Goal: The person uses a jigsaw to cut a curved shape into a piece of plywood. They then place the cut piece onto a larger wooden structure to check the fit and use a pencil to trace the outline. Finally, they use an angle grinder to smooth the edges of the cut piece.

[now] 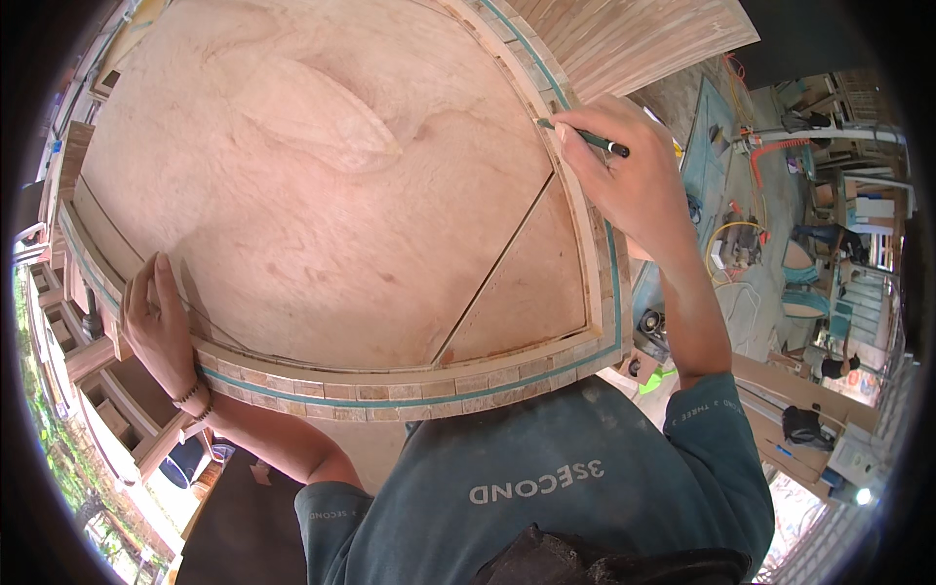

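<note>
A large wooden panel (322, 234) with a rounded outline and a raised wooden rim spreads out in front of me. Blocks and a thin teal line run along its border (409, 393). My right hand (624, 161) pinches a dark green pencil (603, 142), whose tip meets the rim's inner edge at the upper right. At the left, my left hand (156, 317) grips the rim, one digit stretched over the panel face and the others partly hidden at the outer side. A dark straight seam (495, 265) crosses the panel's lower right corner.
Striped wooden boards (648, 44) lie beyond the panel at the upper right. Cables and tools (738, 244) are on the floor to the right, with a coiled red hose (775, 146). Wooden frames (112, 414) stand at the left. People are farther off at right.
</note>
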Demonstrator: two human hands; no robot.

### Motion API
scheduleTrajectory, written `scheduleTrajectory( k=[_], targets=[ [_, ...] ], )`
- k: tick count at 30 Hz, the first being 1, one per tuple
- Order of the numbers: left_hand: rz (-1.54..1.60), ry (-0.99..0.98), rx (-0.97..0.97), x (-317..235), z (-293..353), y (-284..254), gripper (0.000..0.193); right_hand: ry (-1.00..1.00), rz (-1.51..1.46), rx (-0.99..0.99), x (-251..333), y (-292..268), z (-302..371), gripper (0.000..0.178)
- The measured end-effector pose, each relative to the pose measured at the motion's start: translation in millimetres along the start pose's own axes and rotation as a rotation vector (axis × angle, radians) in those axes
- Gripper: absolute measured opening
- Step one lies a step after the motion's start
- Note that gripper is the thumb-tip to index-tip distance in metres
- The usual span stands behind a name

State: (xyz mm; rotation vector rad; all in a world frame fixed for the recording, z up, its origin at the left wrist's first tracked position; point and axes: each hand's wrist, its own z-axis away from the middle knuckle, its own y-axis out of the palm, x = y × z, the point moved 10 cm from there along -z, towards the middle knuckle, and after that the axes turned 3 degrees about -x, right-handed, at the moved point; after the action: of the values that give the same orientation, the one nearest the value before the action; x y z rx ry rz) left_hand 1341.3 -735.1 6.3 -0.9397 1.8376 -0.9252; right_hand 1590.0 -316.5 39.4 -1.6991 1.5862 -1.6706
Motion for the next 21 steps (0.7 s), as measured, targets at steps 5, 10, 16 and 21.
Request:
scheduleTrajectory(
  k=[5,10,16,21],
  targets=[
    [0.003,-0.002,-0.005,1.6,0.9,0.2,0.04,-0.073,0.06,0.04,8.7,-6.3,9.1,0.017],
    [-0.007,-0.02,0.001,1.6,0.7,0.3,0.041,0.055,-0.039,0.014,-1.4,-3.9,8.0,0.017],
    [-0.003,-0.051,0.003,3.7,1.7,0.5,0.041,-0.02,0.012,0.032,3.1,-8.9,14.6,0.018],
    [0.01,-0.035,0.006,7.6,0.5,3.1,0.042,0.053,-0.011,0.026,0.2,-7.7,15.1,0.018]
  ],
)
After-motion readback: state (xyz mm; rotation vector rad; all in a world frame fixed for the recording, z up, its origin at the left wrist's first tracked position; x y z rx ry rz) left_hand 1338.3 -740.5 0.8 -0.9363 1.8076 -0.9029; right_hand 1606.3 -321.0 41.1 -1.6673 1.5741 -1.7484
